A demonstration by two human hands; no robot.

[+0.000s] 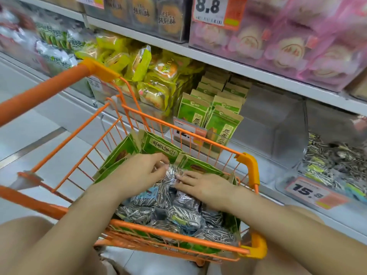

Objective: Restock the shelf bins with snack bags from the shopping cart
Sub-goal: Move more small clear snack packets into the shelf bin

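Observation:
An orange wire shopping cart [247, 161] stands in front of me, filled with silver sunflower-seed bags [178, 215] and green paper snack bags [158, 146] along its far and left sides. Both my hands are down inside the cart. My left hand [139, 172] pinches the top of one silver bag [171, 173] with its fingertips. My right hand [204, 187] lies flat on the same bag from the right, fingers touching its crinkled top. On the shelf beyond, a clear bin [327, 165] at the right holds more silver seed bags. Green bags [216, 108] stand upright in the middle bin.
A clear bin [278, 126] between the green bags and the seed bin shows nothing inside. Yellow snack packs [151, 76] fill the bin to the left. Price tags 12 [188, 133] and 15.8 [311, 192] hang on the shelf edge. Pink boxes [288, 46] sit on the upper shelf.

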